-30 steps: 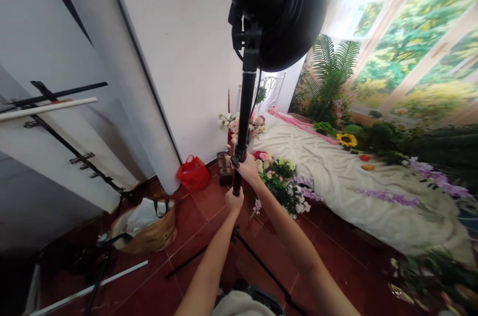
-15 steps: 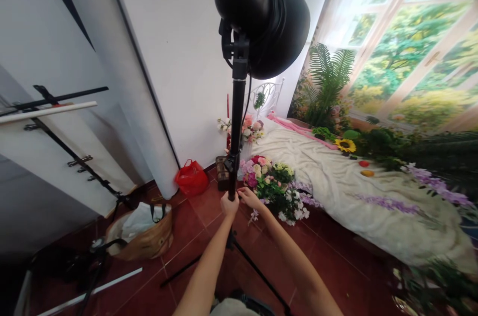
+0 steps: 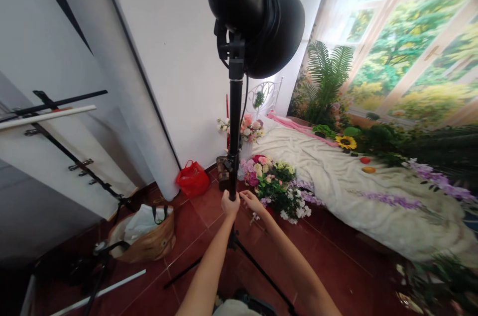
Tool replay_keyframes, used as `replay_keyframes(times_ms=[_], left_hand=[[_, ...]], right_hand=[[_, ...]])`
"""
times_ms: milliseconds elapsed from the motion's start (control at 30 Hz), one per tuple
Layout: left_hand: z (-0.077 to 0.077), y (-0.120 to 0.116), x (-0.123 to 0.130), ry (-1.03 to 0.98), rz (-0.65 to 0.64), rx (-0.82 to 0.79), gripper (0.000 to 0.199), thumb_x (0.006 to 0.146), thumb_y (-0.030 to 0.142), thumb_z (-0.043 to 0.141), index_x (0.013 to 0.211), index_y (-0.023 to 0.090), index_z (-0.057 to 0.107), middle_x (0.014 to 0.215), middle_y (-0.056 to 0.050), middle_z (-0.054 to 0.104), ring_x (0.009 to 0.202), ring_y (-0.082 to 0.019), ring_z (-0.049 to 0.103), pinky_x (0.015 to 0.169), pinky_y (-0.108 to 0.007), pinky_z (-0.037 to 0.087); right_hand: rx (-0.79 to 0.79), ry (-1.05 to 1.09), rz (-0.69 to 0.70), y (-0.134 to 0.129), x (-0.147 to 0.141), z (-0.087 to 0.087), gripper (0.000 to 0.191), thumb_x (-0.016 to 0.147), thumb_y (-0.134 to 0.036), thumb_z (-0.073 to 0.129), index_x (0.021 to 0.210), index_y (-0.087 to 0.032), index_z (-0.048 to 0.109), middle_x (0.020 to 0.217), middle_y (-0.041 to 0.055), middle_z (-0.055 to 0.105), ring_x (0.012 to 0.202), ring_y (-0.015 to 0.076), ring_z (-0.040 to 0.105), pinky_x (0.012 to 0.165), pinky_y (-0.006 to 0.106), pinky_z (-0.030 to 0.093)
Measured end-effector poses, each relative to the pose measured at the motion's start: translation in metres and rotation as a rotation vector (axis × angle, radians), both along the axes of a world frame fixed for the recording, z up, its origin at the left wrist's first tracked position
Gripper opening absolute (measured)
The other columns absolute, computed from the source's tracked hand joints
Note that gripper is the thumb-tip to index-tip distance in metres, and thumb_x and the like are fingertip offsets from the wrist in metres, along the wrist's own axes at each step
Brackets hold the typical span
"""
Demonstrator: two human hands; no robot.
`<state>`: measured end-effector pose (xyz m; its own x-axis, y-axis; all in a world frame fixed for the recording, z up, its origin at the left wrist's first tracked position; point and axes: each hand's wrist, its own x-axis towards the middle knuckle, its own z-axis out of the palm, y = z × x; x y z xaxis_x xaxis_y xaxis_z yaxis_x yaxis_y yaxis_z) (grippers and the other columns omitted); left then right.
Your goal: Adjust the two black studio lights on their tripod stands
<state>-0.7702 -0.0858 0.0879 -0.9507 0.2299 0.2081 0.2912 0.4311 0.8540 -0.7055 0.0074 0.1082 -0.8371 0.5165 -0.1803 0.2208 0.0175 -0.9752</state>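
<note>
A black light stand [image 3: 235, 117] rises in front of me, its tripod legs spread on the floor. At its top sits a large black studio lamp [image 3: 257, 17], with a cord hanging beside the pole. My left hand [image 3: 230, 203] is wrapped round the pole below a black clamp collar [image 3: 233, 160]. Right beside it, my right hand [image 3: 251, 201] has its fingertips pinched together at the pole's right side. Whatever those fingertips hold is too small to make out.
A bed with a cream blanket [image 3: 336, 191] and artificial flowers [image 3: 267, 176] stand to the right. On the left are a red bag [image 3: 192, 179], a wicker basket [image 3: 157, 241], a white bar [image 3: 100, 293] on the tiles and a clamped backdrop stand [image 3: 70, 152].
The lamp head and upper pole appear slightly further left as my view shifts a little. Both hands keep their places at the pole.
</note>
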Motion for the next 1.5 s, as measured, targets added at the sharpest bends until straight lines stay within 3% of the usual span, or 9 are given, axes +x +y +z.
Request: replay_keyframes(times_ms=[167,333,500,700,900,1067,1200,1300,1500], left_hand=[[-0.002,0.001,-0.001,0.009,0.000,-0.019,0.016,0.078,0.034,0.052,0.080,0.019,0.057,0.075,-0.005,0.065,0.071,-0.017,0.062,0.061,-0.024,0.043],[-0.002,-0.001,-0.002,0.018,-0.016,-0.016,0.016,0.077,0.035,0.053,0.077,0.020,0.056,0.073,-0.005,0.064,0.069,-0.017,0.062,0.060,-0.024,0.043],[0.004,-0.003,0.000,-0.007,-0.029,-0.045,0.017,0.078,0.037,0.053,0.077,0.021,0.054,0.073,-0.005,0.065,0.071,-0.018,0.063,0.061,-0.025,0.044],[0.005,-0.004,0.002,-0.007,-0.028,-0.026,0.017,0.077,0.037,0.053,0.078,0.021,0.054,0.073,-0.004,0.065,0.071,-0.018,0.063,0.060,-0.024,0.043],[0.004,-0.004,0.000,0.024,-0.032,-0.035,0.015,0.077,0.035,0.053,0.076,0.020,0.054,0.072,-0.003,0.064,0.070,-0.017,0.062,0.062,-0.024,0.043],[0.001,-0.003,0.000,0.030,-0.035,0.002,0.015,0.077,0.035,0.053,0.076,0.020,0.054,0.071,-0.003,0.063,0.068,-0.016,0.061,0.061,-0.024,0.043],[0.000,-0.003,-0.001,0.008,-0.040,0.026,0.014,0.076,0.034,0.055,0.076,0.020,0.055,0.070,-0.003,0.063,0.068,-0.017,0.061,0.061,-0.024,0.043],[-0.002,-0.003,-0.002,0.003,-0.043,0.049,0.013,0.075,0.034,0.056,0.076,0.020,0.055,0.071,-0.004,0.064,0.069,-0.017,0.062,0.061,-0.024,0.043],[-0.007,-0.003,-0.002,0.010,-0.042,0.071,0.016,0.077,0.036,0.054,0.079,0.020,0.056,0.074,-0.005,0.065,0.068,-0.017,0.062,0.060,-0.024,0.043]], right_hand=[[-0.166,0.109,0.074,-0.002,0.015,-0.016,0.028,0.081,-0.043,0.055,0.101,-0.024,0.060,0.096,0.0032,0.063,0.073,0.0137,0.060,0.056,0.022,0.049],[-0.075,0.071,-0.072,-0.008,0.000,-0.013,0.030,0.076,-0.048,0.059,0.071,-0.019,0.054,0.067,-0.0005,0.056,0.060,0.0123,0.052,0.050,0.020,0.043],[0.020,-0.176,-0.135,-0.005,-0.020,-0.003,0.036,0.079,-0.041,0.057,0.054,-0.017,0.049,0.044,-0.0014,0.043,0.047,0.0112,0.043,0.042,0.022,0.034],[0.082,-0.243,-0.161,0.000,-0.024,-0.009,0.033,0.077,-0.038,0.058,0.052,-0.017,0.050,0.043,-0.0004,0.047,0.045,0.0115,0.045,0.043,0.021,0.032],[0.236,-0.123,-0.219,-0.005,-0.005,-0.021,0.040,0.080,-0.047,0.051,0.053,-0.018,0.048,0.046,-0.0023,0.046,0.049,0.0110,0.046,0.047,0.021,0.032],[0.110,-0.199,-0.219,-0.003,-0.006,-0.017,0.039,0.076,-0.046,0.055,0.053,-0.014,0.054,0.045,0.0000,0.048,0.051,0.0126,0.049,0.048,0.021,0.034],[-0.003,-0.039,-0.246,-0.006,-0.012,-0.018,0.031,0.072,-0.044,0.060,0.069,-0.013,0.060,0.057,0.0015,0.057,0.053,0.0116,0.050,0.048,0.020,0.037],[-0.032,0.146,-0.210,-0.012,-0.015,-0.025,0.036,0.072,-0.050,0.058,0.081,-0.015,0.061,0.073,0.0035,0.062,0.060,0.0128,0.054,0.050,0.020,0.041],[-0.015,0.389,-0.231,-0.024,-0.020,-0.039,0.044,0.076,-0.059,0.051,0.073,-0.015,0.059,0.073,0.0040,0.061,0.069,0.0150,0.055,0.068,0.025,0.046]])
